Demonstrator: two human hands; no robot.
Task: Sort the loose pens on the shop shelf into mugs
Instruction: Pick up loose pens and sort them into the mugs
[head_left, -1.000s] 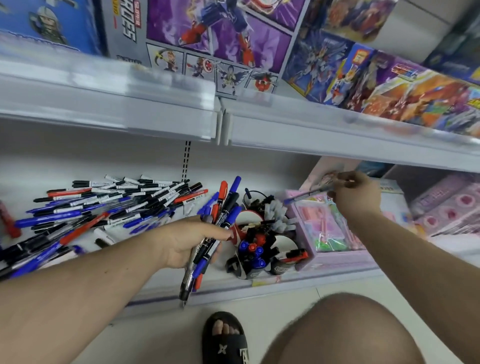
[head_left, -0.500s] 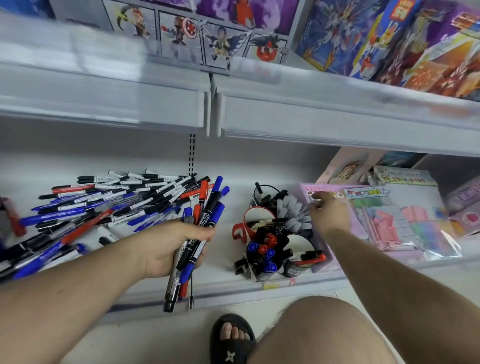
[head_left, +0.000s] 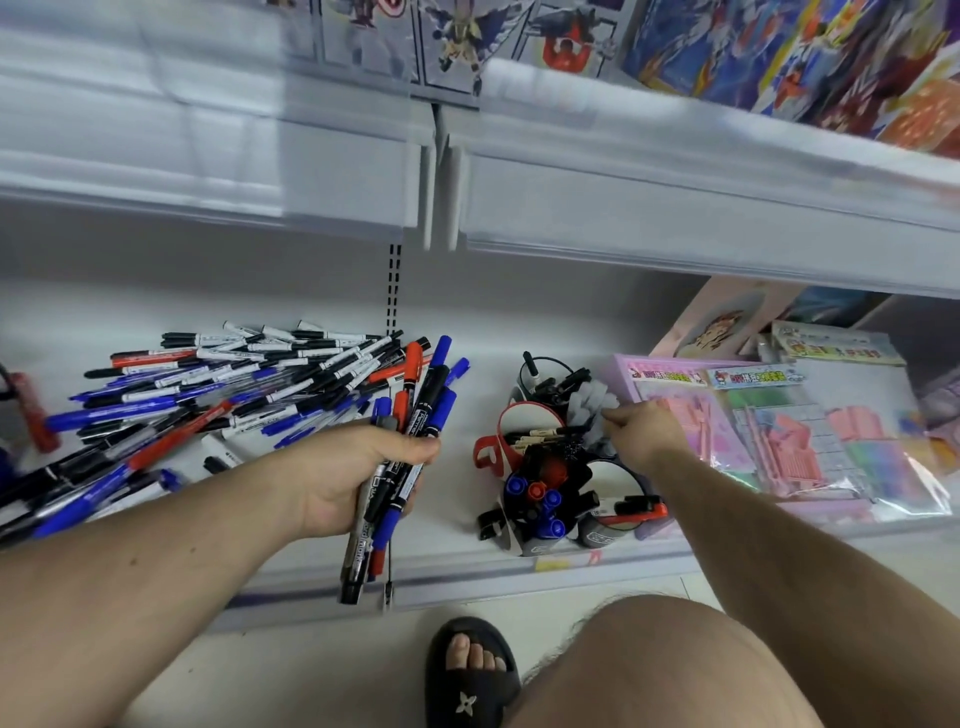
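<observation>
A big pile of loose pens (head_left: 218, 387) with black, blue and red caps lies on the left of the white shelf (head_left: 519, 577). My left hand (head_left: 353, 478) grips a bundle of markers (head_left: 410, 431), held above the shelf between the pile and the mugs. Several mugs (head_left: 545, 467) stand clustered at the middle. One has a red handle, one holds blue and red caps, and one holds grey-capped pens (head_left: 589, 402). My right hand (head_left: 647, 431) reaches over the cluster, its fingertips pinching at the grey-capped pens.
Pink stationery packs (head_left: 779, 441) lie right of the mugs. The upper shelf (head_left: 675, 208) with toy boxes overhangs the work area. A red object (head_left: 31, 415) sits at the far left. My sandalled foot (head_left: 467, 675) and knee (head_left: 675, 665) are below the shelf edge.
My right hand moved left from the pink packs, carrying a pen, down to the grey-capped pens in the mug cluster. My left hand kept its bundle and barely shifted.
</observation>
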